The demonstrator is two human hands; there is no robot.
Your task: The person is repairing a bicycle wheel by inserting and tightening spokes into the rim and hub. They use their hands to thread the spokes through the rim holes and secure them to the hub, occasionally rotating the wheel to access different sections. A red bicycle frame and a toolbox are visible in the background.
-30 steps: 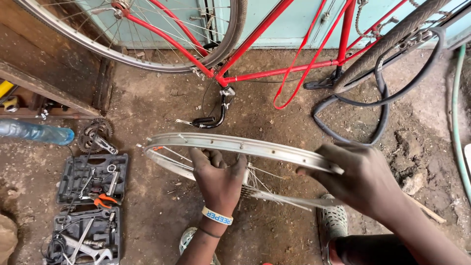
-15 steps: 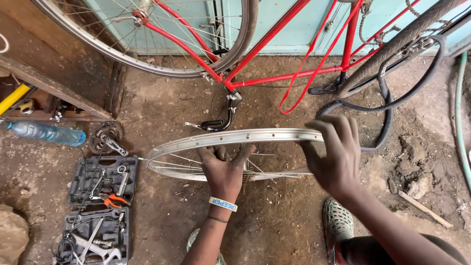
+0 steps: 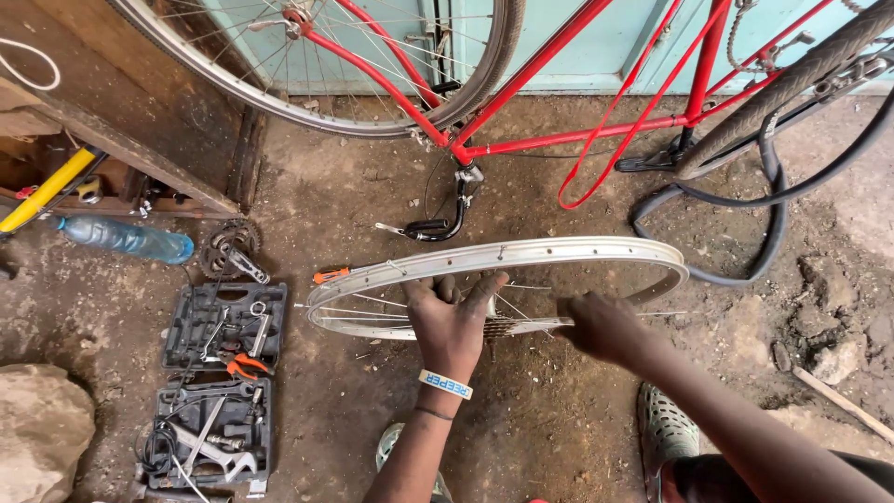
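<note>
Our left hand (image 3: 453,321) gripped the silver wheel rim (image 3: 559,251) at its near edge; our right hand (image 3: 601,326) pinched its spokes (image 3: 372,312).

bicycle (image 3: 596,121): cut off at top edge | right hand (image 3: 601,328): fingertips hidden behind spokes (image 3: 372,312)

left hand (image 3: 453,321) grips wheel rim (image 3: 559,251); right hand (image 3: 601,326) at spokes (image 3: 372,312).

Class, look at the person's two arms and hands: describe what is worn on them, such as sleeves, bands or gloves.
Both hands are bare, no gloves. The left hand has a pale blue wristband with dark lettering and a thin dark band just below it. The right hand and forearm show no sleeve, band or watch.
</note>
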